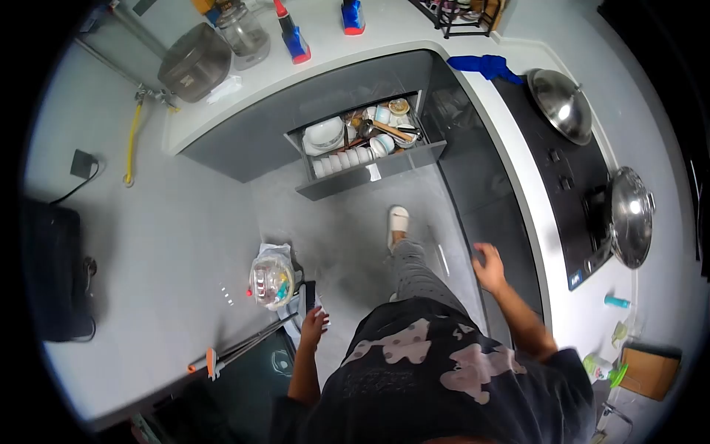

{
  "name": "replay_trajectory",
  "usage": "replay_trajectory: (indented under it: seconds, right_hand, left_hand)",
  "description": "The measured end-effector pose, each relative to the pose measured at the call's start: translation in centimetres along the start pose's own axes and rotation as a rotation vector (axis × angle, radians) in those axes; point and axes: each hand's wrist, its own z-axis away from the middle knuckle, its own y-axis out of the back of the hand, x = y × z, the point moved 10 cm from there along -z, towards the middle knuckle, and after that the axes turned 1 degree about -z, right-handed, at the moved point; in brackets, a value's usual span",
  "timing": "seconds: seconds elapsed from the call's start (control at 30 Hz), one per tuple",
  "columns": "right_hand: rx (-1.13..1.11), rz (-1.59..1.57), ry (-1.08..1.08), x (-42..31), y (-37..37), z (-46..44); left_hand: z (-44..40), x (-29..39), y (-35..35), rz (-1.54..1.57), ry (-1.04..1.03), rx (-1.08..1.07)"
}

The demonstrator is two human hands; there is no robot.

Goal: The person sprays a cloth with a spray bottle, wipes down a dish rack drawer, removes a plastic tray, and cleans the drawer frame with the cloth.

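My left hand (314, 325) hangs low on the left with its fingers loosely bent and apart. It is nearest a dark and pale object (310, 294) beside the trash bin (272, 281); whether it touches this is unclear. My right hand (489, 268) is held out beside the right-hand cabinets, fingers spread and nothing in it. Ahead, a drawer (340, 185) is pulled out. Inside it are white bowls (325, 132), a row of stacked white dishes (342, 160), a ladle (366, 129) and several other utensils.
The counter (325, 37) holds spray bottles (293, 41) and a glass jar (244, 33). On the right, a wok (631, 218) and a domed lid (560, 107) sit on the black stove (551, 159). Long poles (244, 344) lean at lower left. My slippered foot (398, 220) is on the grey floor.
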Motion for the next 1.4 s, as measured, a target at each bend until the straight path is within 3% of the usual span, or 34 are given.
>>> replay_trajectory:
  seconds: [0.1,0.17,0.23,0.33,0.4,0.47,0.57,0.8,0.87,0.9,1.0,1.1,1.4]
  right_hand:
    - [-0.102,0.109,0.322,-8.6,-4.4,-17.0]
    - [-0.156,0.164,0.41,-12.9,-8.7,-29.0]
    - [-0.128,0.216,0.46,-16.0,-12.9,-40.7]
    - [-0.151,0.417,0.355,-18.4,-18.5,-54.6]
    - [-0.159,0.432,0.356,-18.6,-21.9,-60.3]
    - [0.026,0.497,0.44,-18.9,-23.0,-64.0]
    - [-0.075,0.567,0.421,-17.8,-25.6,-67.0]
    - [-0.158,0.592,0.324,-16.1,-27.7,-70.0]
    - [-0.048,0.56,0.391,-16.8,-27.5,-69.9]
    - [0.055,0.525,0.46,-17.4,-27.0,-69.2]
    - [0.025,0.48,0.403,-17.8,-26.7,-68.1]
    - [0.103,0.433,0.472,-17.7,-25.9,-66.1]
    - [-0.055,0.411,0.399,-15.2,-24.0,-55.1]
  left_hand:
    - [0.2,0.7,0.4,0.048,0.089,0.096]
    - [-1.5,-1.7,1.1,0.151,0.167,0.103]
    - [-0.8,-0.3,1.4,0.203,0.204,0.199]
    - [0.4,4.9,0.8,0.183,0.388,0.22]
    - [0.4,9.4,0.9,0.225,0.372,0.236]
    - [-0.1,13.0,0.9,0.23,0.383,0.285]
    - [-0.7,14.6,0.9,0.306,0.427,0.362]
    - [-6.2,18.5,1.5,0.08,0.425,0.142]
    - [-8.7,18.4,3.4,0.119,0.389,0.135]
    - [-9.8,18.5,4.1,0.164,0.385,0.135]
    - [-12.8,23.6,5.5,-0.018,0.377,0.208]
    - [-14.9,25.6,4.7,-0.02,0.306,0.114]
    - [-20.4,28.0,2.6,-0.09,0.111,-0.066]
